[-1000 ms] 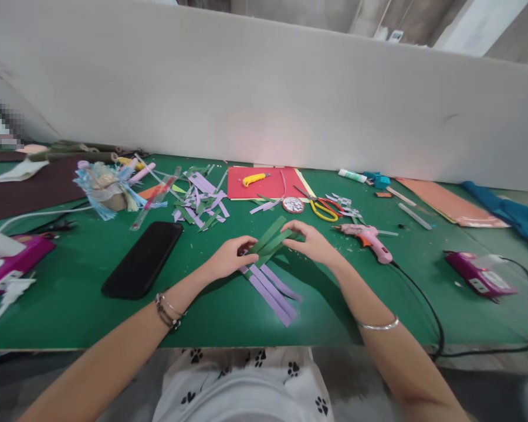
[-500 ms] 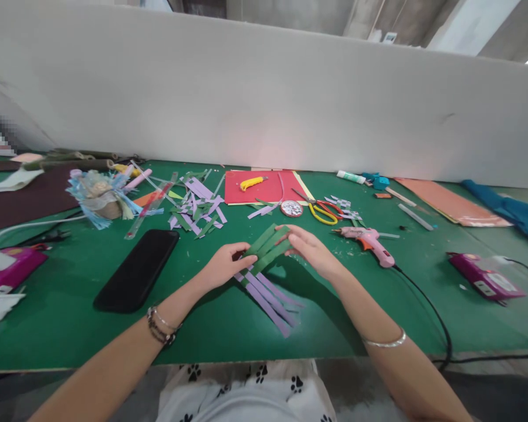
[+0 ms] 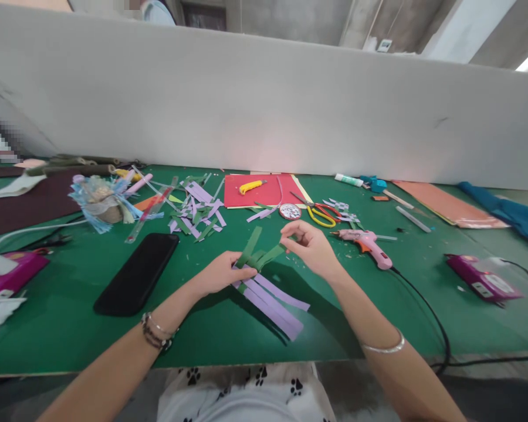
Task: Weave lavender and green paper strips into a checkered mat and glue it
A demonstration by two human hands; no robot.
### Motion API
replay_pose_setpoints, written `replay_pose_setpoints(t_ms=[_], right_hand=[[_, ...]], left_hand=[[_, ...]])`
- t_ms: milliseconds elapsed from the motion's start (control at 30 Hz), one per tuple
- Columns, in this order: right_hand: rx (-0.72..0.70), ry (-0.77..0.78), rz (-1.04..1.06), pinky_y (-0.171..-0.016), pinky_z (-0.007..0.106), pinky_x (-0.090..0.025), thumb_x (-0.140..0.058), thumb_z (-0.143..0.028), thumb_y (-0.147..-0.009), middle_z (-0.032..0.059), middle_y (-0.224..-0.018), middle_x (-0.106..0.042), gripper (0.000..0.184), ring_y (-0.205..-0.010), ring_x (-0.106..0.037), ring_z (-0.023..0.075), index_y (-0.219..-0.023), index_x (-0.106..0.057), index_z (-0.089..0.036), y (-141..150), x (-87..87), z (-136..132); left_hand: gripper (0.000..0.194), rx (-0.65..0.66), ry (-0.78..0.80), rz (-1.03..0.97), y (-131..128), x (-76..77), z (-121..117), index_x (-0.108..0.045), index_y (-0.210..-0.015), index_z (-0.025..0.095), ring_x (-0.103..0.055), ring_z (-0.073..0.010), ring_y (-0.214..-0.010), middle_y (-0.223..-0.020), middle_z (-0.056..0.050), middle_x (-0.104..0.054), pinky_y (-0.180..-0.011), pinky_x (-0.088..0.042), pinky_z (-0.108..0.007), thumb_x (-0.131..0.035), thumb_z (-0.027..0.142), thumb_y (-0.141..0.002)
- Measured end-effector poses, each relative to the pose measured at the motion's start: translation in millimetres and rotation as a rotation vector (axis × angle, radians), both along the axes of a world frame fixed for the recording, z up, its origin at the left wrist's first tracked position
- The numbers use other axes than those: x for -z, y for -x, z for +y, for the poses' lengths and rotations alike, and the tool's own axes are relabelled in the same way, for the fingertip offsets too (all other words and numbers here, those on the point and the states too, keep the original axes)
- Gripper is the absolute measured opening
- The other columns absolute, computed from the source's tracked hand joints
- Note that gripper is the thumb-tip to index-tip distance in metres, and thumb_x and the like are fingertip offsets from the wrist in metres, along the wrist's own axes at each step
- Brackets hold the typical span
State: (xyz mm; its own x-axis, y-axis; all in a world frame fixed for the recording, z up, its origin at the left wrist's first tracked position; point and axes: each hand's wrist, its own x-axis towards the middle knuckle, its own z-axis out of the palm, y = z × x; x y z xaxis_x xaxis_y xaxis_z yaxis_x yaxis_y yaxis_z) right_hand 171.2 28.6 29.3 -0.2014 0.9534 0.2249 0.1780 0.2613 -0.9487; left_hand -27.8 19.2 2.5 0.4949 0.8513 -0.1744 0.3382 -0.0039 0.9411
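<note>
My left hand (image 3: 222, 272) pinches the woven end of several paper strips, its thumb lying across the weave. Purple paper strips (image 3: 273, 302) fan out from there toward the lower right, above the green tabletop. Green paper strips (image 3: 251, 243) cross them and point up and away. Between thumb and fingertips, my right hand (image 3: 308, 246) holds the end of one green paper strip (image 3: 273, 254), drawn out to the right. Part of the weave is hidden under my left fingers.
A black phone (image 3: 136, 272) lies left of my hands. Paper scraps (image 3: 198, 208), a yellow cutter (image 3: 251, 187) on red paper (image 3: 264, 199), and scissors (image 3: 319, 214) lie beyond. To the right are a pink glue gun (image 3: 367, 243) with a black cord and a magenta power strip (image 3: 481, 278).
My right hand has closed to a pinch and pulled one green strip to the right, away from the other green strips. The purple strips have swung slightly to the right.
</note>
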Motion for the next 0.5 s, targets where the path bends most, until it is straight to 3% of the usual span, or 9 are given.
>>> replay_pose_setpoints(t_ms=[133,267,367,500], right_hand=[[0.026,-0.018,0.060,-0.055,0.023,-0.042,-0.063,-0.030,-0.064,-0.0031,-0.069,-0.055,0.023,-0.058,-0.051,0.0077,-0.081,-0.051,-0.020,-3,3.2,2],[0.015,0.225,0.232,-0.059,0.023,-0.045,-0.067,-0.035,-0.061,-0.0036,-0.072,-0.057,0.041,-0.061,-0.053,0.0077,-0.096,-0.049,-0.023,3,13.7,2],[-0.045,0.466,0.290,-0.058,0.024,-0.045,-0.069,-0.037,-0.057,-0.0041,-0.068,-0.056,0.043,-0.055,-0.053,0.0070,-0.094,-0.052,-0.020,12,21.7,-2],[0.023,0.457,0.313,-0.056,0.023,-0.044,-0.071,-0.030,-0.055,-0.0053,-0.066,-0.056,0.036,-0.053,-0.050,0.0061,-0.084,-0.052,-0.021,20,24.6,-5]], left_hand=[[0.025,0.001,-0.010,0.021,2,2.5,2,-0.053,-0.060,0.015,-0.047,-0.0097,-0.050,-0.052,0.004,-0.049,-0.047,-0.040,-0.021,-0.060,0.039,-0.061],[0.030,-0.008,-0.012,0.040,0,4.7,1,-0.050,-0.056,0.015,-0.044,-0.0091,-0.046,-0.049,0.004,-0.046,-0.042,-0.035,-0.019,-0.057,0.043,-0.064],[0.031,-0.061,-0.065,0.020,-4,3.3,-2,-0.047,-0.055,0.015,-0.039,-0.0077,-0.042,-0.046,0.005,-0.041,-0.040,-0.031,-0.019,-0.054,0.044,-0.065],[0.029,-0.111,-0.130,0.015,-9,1.8,-5,-0.049,-0.056,0.015,-0.037,-0.0075,-0.042,-0.046,0.006,-0.042,-0.040,-0.029,-0.019,-0.055,0.043,-0.064]])
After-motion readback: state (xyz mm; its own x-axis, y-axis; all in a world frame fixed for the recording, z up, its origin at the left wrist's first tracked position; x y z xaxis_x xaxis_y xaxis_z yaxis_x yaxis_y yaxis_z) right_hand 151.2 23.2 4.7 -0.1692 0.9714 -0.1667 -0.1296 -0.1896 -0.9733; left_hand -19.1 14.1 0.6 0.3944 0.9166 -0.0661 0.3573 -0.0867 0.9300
